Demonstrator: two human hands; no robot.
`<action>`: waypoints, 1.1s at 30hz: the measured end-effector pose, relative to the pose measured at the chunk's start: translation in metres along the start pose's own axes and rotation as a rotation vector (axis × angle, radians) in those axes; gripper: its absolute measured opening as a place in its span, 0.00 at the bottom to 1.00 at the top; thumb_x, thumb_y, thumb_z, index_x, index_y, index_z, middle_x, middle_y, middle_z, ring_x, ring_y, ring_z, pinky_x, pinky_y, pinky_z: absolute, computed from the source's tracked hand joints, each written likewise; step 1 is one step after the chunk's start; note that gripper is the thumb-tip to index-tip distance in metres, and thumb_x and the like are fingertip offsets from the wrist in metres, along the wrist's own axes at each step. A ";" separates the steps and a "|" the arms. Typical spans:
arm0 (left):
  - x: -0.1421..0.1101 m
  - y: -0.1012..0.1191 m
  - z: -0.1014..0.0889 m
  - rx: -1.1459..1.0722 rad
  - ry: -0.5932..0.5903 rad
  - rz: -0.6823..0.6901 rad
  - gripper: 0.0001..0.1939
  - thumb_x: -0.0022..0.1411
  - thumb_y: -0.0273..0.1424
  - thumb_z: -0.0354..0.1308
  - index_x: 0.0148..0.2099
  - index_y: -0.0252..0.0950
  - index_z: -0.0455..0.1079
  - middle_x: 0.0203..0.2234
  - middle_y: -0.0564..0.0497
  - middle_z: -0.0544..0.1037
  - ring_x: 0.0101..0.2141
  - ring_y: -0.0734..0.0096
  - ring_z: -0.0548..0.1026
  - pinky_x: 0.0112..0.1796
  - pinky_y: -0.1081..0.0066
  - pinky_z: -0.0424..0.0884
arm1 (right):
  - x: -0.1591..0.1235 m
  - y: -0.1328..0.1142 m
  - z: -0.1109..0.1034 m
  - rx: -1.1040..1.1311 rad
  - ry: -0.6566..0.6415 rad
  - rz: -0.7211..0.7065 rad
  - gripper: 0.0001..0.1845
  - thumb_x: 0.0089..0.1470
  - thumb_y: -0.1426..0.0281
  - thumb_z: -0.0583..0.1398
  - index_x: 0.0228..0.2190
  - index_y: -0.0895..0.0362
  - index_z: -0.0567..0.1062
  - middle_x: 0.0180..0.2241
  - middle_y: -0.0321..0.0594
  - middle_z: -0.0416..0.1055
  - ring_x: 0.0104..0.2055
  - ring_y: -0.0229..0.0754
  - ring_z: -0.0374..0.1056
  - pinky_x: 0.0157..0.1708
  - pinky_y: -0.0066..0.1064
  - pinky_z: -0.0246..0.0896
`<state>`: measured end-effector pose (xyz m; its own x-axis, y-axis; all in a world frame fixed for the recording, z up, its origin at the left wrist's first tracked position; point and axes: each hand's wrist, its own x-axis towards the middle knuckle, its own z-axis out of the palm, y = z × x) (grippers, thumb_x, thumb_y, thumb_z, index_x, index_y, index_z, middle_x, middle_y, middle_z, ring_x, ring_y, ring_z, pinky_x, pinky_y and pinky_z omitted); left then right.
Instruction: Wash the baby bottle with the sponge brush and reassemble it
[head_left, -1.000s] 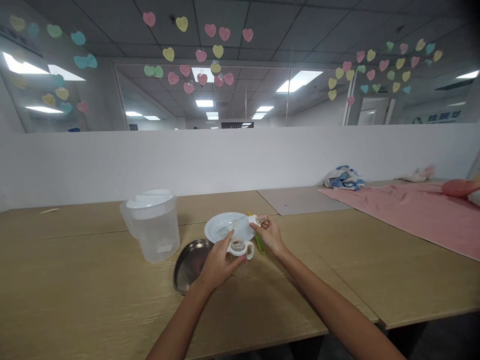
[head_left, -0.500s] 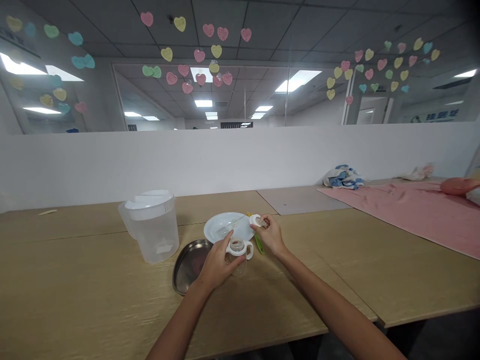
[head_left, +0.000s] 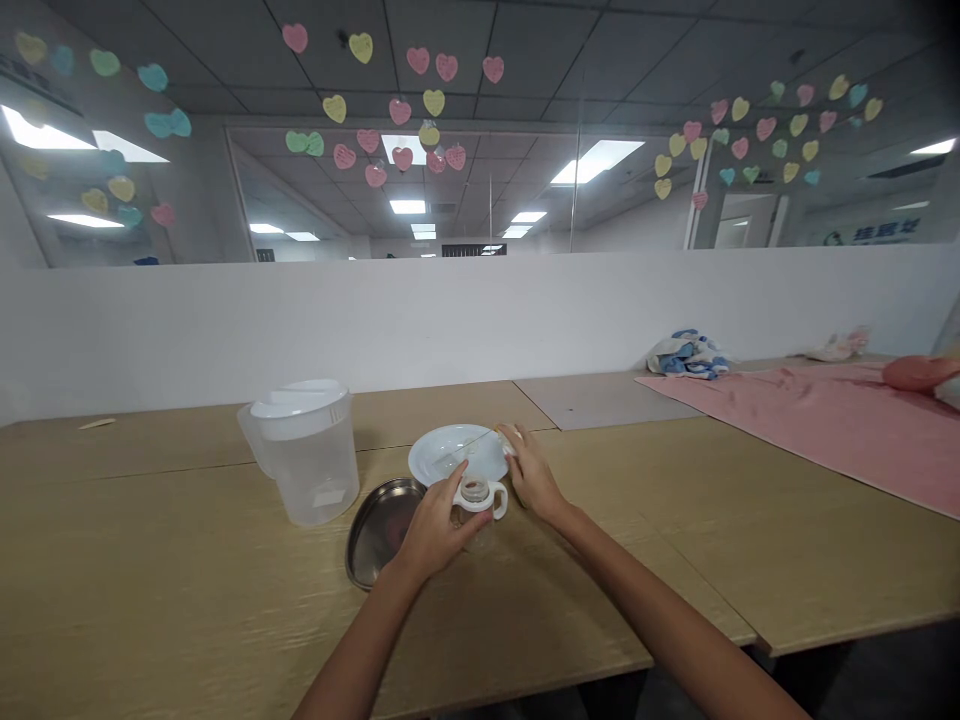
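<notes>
A clear baby bottle with a white collar and side handles stands upright on the table, its mouth uncovered. My left hand wraps round its left side, thumb and fingers on either side of the collar. Over the right rim of the white plate, my right hand is closed round the white bottle top, which its fingers now mostly cover. Inside the plate lie some clear pieces and a thin stick-like item that I cannot make out. A metal tray sits left of the bottle, partly behind my left hand.
A lidded plastic pitcher stands to the left, behind the tray. A pink cloth covers the table's right part, with a crumpled blue-and-white cloth beside it. A white wall runs along the back.
My right hand has turned and shifted slightly left with the bottle top, hiding most of it and the green handle beneath. My left hand and the bottle have stayed in place.
</notes>
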<state>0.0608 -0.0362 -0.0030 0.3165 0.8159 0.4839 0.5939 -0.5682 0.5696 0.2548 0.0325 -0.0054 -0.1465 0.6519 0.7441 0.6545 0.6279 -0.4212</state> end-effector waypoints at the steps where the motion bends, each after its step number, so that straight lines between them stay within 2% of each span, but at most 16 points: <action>1: 0.000 0.000 0.000 0.004 0.001 0.002 0.37 0.56 0.48 0.52 0.62 0.37 0.49 0.55 0.42 0.64 0.55 0.58 0.61 0.53 0.60 0.57 | 0.000 0.001 0.001 -0.045 -0.014 0.000 0.26 0.53 0.75 0.46 0.54 0.54 0.62 0.55 0.45 0.56 0.59 0.49 0.48 0.54 0.46 0.48; 4: 0.001 -0.001 0.000 0.011 -0.001 0.005 0.36 0.56 0.48 0.51 0.62 0.37 0.49 0.55 0.42 0.64 0.54 0.58 0.61 0.53 0.60 0.57 | -0.001 0.002 0.001 -0.138 -0.043 -0.015 0.29 0.51 0.79 0.45 0.55 0.53 0.62 0.57 0.46 0.54 0.59 0.50 0.48 0.54 0.48 0.47; 7: 0.001 -0.001 0.001 0.008 0.000 0.010 0.36 0.56 0.47 0.52 0.62 0.36 0.49 0.55 0.42 0.64 0.54 0.58 0.61 0.53 0.60 0.57 | -0.001 0.001 -0.001 -0.131 -0.057 -0.038 0.30 0.50 0.80 0.45 0.55 0.54 0.60 0.56 0.47 0.54 0.59 0.49 0.47 0.55 0.47 0.47; 11: 0.001 -0.001 0.001 -0.001 0.003 0.009 0.36 0.56 0.47 0.52 0.62 0.37 0.49 0.55 0.42 0.64 0.54 0.57 0.61 0.53 0.59 0.57 | -0.001 -0.003 -0.003 -0.030 -0.012 0.009 0.27 0.50 0.75 0.50 0.53 0.57 0.59 0.51 0.48 0.57 0.55 0.47 0.55 0.52 0.41 0.54; 15: 0.001 -0.002 0.001 -0.012 0.005 0.006 0.36 0.55 0.47 0.52 0.62 0.37 0.50 0.54 0.42 0.64 0.54 0.57 0.61 0.53 0.59 0.57 | -0.001 -0.002 -0.002 0.028 0.028 0.097 0.26 0.48 0.67 0.57 0.50 0.57 0.60 0.45 0.46 0.62 0.48 0.47 0.60 0.47 0.39 0.58; 19: 0.000 -0.002 0.001 -0.016 0.014 0.013 0.36 0.55 0.46 0.52 0.62 0.37 0.50 0.54 0.42 0.64 0.54 0.56 0.61 0.52 0.59 0.58 | -0.002 0.000 0.000 0.045 -0.072 0.121 0.28 0.48 0.63 0.58 0.51 0.56 0.59 0.44 0.44 0.65 0.46 0.46 0.62 0.46 0.38 0.57; 24: 0.001 -0.004 0.004 0.042 0.035 0.016 0.40 0.53 0.48 0.54 0.62 0.37 0.48 0.55 0.42 0.62 0.55 0.56 0.61 0.53 0.59 0.58 | -0.004 -0.001 0.001 -0.016 -0.178 0.076 0.22 0.53 0.63 0.55 0.49 0.56 0.63 0.45 0.45 0.67 0.48 0.47 0.61 0.49 0.39 0.52; 26: 0.004 -0.008 0.000 0.110 0.138 0.068 0.43 0.50 0.49 0.56 0.62 0.36 0.47 0.56 0.41 0.61 0.56 0.55 0.57 0.54 0.57 0.55 | -0.004 -0.003 -0.001 -0.043 -0.196 0.049 0.19 0.55 0.63 0.53 0.47 0.56 0.66 0.46 0.45 0.67 0.49 0.47 0.61 0.49 0.40 0.51; 27: 0.004 -0.010 -0.004 0.151 0.237 0.086 0.43 0.50 0.49 0.56 0.62 0.36 0.47 0.57 0.40 0.59 0.57 0.54 0.55 0.55 0.56 0.53 | -0.004 -0.005 -0.002 -0.052 -0.209 0.032 0.17 0.55 0.63 0.52 0.45 0.56 0.67 0.45 0.45 0.68 0.48 0.46 0.61 0.50 0.40 0.50; 29: 0.004 -0.016 -0.018 0.236 0.525 0.057 0.39 0.53 0.48 0.53 0.62 0.37 0.45 0.58 0.40 0.55 0.59 0.54 0.49 0.57 0.54 0.47 | -0.003 -0.007 -0.005 -0.059 -0.235 -0.003 0.16 0.58 0.63 0.49 0.42 0.55 0.70 0.43 0.43 0.70 0.48 0.45 0.61 0.50 0.39 0.49; 31: 0.000 -0.024 -0.035 0.299 0.848 -0.090 0.37 0.57 0.46 0.50 0.62 0.38 0.41 0.59 0.39 0.50 0.60 0.55 0.46 0.58 0.53 0.42 | -0.003 -0.009 -0.006 -0.060 -0.251 -0.022 0.17 0.59 0.63 0.47 0.40 0.54 0.71 0.42 0.41 0.70 0.47 0.44 0.62 0.49 0.39 0.50; 32: -0.003 -0.030 -0.044 0.318 0.968 -0.176 0.38 0.57 0.47 0.50 0.62 0.36 0.38 0.60 0.38 0.47 0.61 0.53 0.44 0.58 0.53 0.40 | -0.003 -0.009 -0.006 -0.063 -0.256 -0.030 0.18 0.60 0.62 0.46 0.40 0.54 0.72 0.42 0.41 0.70 0.46 0.43 0.62 0.49 0.39 0.50; 33: -0.007 -0.036 -0.051 0.323 1.019 -0.252 0.41 0.57 0.47 0.50 0.62 0.35 0.34 0.61 0.37 0.43 0.61 0.51 0.40 0.58 0.52 0.37 | -0.004 -0.009 -0.005 -0.070 -0.259 -0.039 0.19 0.60 0.62 0.45 0.40 0.54 0.72 0.42 0.41 0.70 0.47 0.43 0.62 0.49 0.39 0.50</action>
<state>-0.0005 -0.0268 0.0073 -0.5126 0.3493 0.7844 0.7682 -0.2215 0.6007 0.2534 0.0223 -0.0017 -0.3513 0.7207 0.5976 0.6930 0.6294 -0.3517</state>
